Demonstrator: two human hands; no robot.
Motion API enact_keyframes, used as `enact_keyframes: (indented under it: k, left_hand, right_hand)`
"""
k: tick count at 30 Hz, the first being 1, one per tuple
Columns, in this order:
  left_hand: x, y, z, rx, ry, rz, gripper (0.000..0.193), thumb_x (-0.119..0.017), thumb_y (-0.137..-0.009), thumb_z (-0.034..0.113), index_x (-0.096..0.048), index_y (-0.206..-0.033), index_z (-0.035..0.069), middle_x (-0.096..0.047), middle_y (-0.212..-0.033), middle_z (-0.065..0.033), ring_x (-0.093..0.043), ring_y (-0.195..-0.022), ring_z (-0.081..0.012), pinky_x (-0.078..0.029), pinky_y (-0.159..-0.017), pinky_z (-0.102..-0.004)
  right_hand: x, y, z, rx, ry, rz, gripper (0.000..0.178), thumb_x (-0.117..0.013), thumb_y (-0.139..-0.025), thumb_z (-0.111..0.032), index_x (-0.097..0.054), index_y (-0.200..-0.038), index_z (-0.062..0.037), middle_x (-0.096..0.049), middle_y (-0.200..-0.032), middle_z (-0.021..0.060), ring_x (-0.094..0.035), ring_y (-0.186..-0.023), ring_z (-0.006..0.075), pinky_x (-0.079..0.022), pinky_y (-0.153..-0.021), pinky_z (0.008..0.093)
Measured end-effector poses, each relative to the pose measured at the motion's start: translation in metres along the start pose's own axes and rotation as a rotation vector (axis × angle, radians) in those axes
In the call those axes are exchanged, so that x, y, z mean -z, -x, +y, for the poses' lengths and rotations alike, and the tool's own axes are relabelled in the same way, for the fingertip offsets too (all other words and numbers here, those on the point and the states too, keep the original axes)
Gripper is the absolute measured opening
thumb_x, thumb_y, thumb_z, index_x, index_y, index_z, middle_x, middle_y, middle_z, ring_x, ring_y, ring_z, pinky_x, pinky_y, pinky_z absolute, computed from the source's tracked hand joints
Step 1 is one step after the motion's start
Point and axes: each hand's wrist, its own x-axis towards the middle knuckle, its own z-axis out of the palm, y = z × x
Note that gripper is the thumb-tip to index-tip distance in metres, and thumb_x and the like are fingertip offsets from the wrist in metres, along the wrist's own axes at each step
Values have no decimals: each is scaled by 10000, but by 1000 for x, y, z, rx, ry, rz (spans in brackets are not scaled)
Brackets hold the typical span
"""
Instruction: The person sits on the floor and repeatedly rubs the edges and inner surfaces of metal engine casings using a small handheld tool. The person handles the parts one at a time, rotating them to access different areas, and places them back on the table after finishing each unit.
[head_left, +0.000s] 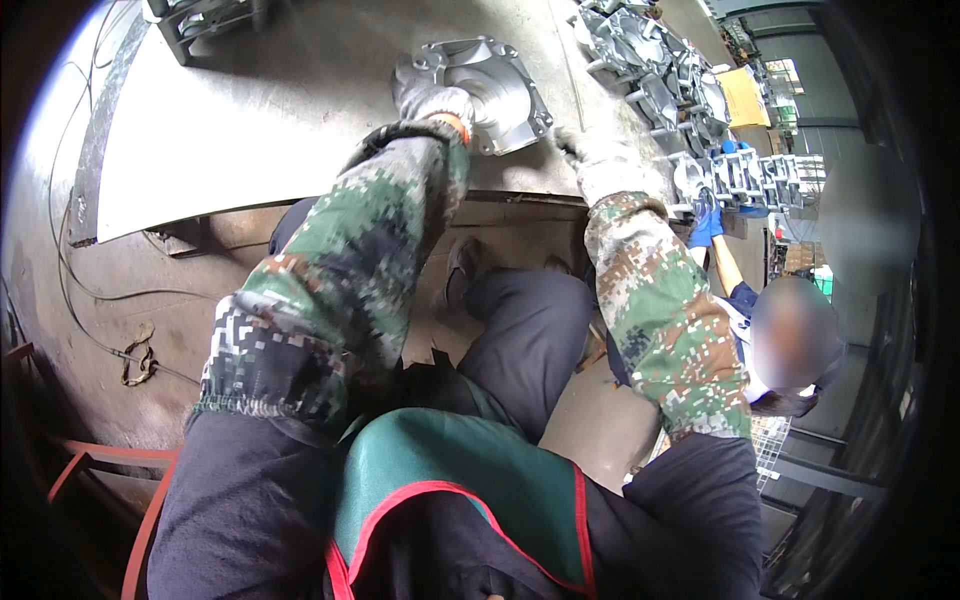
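Note:
My left hand (436,100), in a grey-white work glove, grips the left side of a silvery cast-metal housing (497,93). This casting has a round recess and a flanged rim with lugs, and it rests on the metal-topped table (290,120) near its front edge. My left fingers are partly hidden by the glove's back and the sleeve. My gloved right hand (608,163) is by the table's edge, just right of the casting and apart from it. Its fingers look curled in, with dark tips; whatever they hold, if anything, cannot be made out.
Many similar castings (650,70) are heaped at the far right, with more in a row (755,180) beside them. A co-worker's blue-gloved hands (706,220) touch that row. A yellow box (743,97) stands behind. Cables (130,295) lie on the left floor near a red metal frame (130,458).

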Motion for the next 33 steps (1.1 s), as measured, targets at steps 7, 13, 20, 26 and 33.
enact_keyframes:
  k: [7,13,20,26,33]
  left_hand:
    - [84,83,22,-934,-713,-69,601,-820,-689,391,-632,-1226,197,-462,-1441,-111,-434,-1326,-274,-291,-1144,-471]
    - [63,87,26,-1054,-940,-252,586,-796,-632,582,-718,-1084,217,-678,-1156,-7,-509,-1239,-232,-185,-1177,-473]
    - [25,115,21,-988,-838,-332,640,-811,-626,583,-717,-1065,127,-711,-1079,-118,-604,-1129,-326,-360,-1072,-449]
    - [35,111,15,-1033,-760,-210,516,-803,-663,544,-714,-916,104,-722,-882,-138,-691,-910,-280,-412,-1020,-417]
    - [31,114,18,-1035,-780,-197,462,-798,-667,518,-718,-871,111,-724,-837,-127,-692,-903,-266,-395,-1031,-432]
  right_hand:
    - [-9,26,-12,-279,-221,94,317,-630,-869,-305,-682,-1154,-177,-688,-1074,92,-634,-1037,299,-499,-905,414]
    - [-20,44,-33,-350,-294,131,312,-641,-857,-317,-685,-1148,-213,-686,-1050,115,-649,-982,318,-508,-866,430]
    - [-47,40,-20,-530,-230,57,309,-596,-887,-375,-663,-1164,-255,-694,-998,98,-672,-919,309,-533,-771,439]
    - [-26,8,-34,-432,-9,6,371,-613,-832,-261,-642,-1201,-274,-693,-1077,84,-674,-981,312,-540,-804,463]
    - [-11,4,-34,-569,-115,-62,353,-590,-850,-224,-654,-1195,-262,-684,-1133,99,-663,-1040,318,-538,-865,438]
